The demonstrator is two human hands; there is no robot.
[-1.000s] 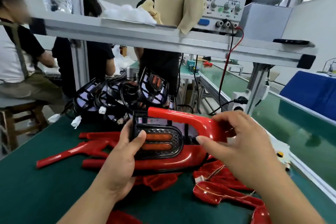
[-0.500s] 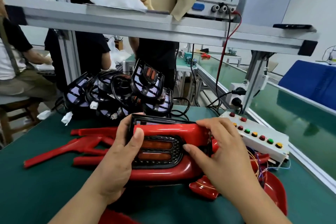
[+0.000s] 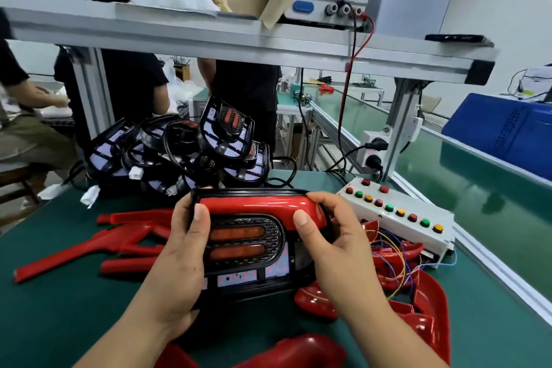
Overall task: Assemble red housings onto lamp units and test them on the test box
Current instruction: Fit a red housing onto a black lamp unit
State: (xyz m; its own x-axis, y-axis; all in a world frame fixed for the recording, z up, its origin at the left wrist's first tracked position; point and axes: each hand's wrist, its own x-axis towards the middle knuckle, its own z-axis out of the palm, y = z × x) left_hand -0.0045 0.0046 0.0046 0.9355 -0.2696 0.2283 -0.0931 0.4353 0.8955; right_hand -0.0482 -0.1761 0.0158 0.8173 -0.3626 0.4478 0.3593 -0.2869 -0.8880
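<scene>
Over the middle of the table (image 3: 59,308), the left hand (image 3: 179,260) grips a lamp's (image 3: 239,248) left end. The right hand (image 3: 337,248) grips its right end, thumb on the red housing (image 3: 257,202) along the top. The test box (image 3: 397,215) lies by the right edge, and a pile of black lamps (image 3: 179,152) sits at the far edge.

You are holding one black plastic lamp unit (image 3: 245,248) near one white metal test box (image 3: 424,239) carrying eleven round push-buttons (image 3: 389,207).
</scene>
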